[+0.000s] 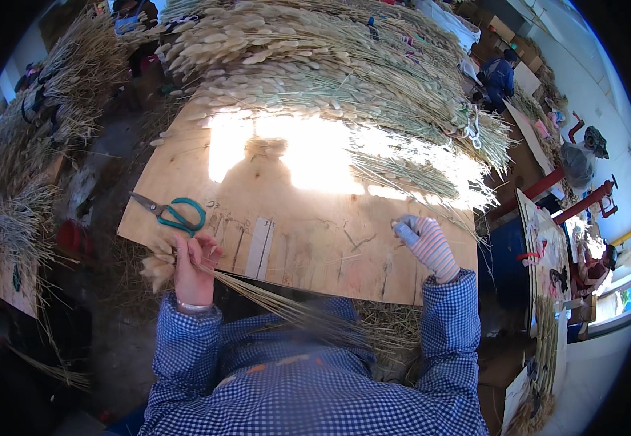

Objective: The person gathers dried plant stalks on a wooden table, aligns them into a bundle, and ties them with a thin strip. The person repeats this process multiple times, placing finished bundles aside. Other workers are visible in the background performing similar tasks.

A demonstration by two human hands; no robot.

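My left hand [198, 267], bare, holds a small bunch of dried bunny-tail grass [160, 264] at the table's near left edge. The fluffy heads point left, and the thin stems run right across my checked smock. Just beyond that hand lies a pair of scissors [182, 215] with teal handles, blades towards the left. My right hand [424, 242], in a striped glove with grey-blue fingertips, is over the right part of the wooden board [304, 245]. Its fingers are curled together; whether a stem is between them cannot be told.
A large heap of dried grass [304, 60] covers the board's far side. More bundles stand on the left [70, 82]. A person in blue [498, 79] is at the upper right, near red pipes [582, 201]. A side board [544, 250] stands to the right.
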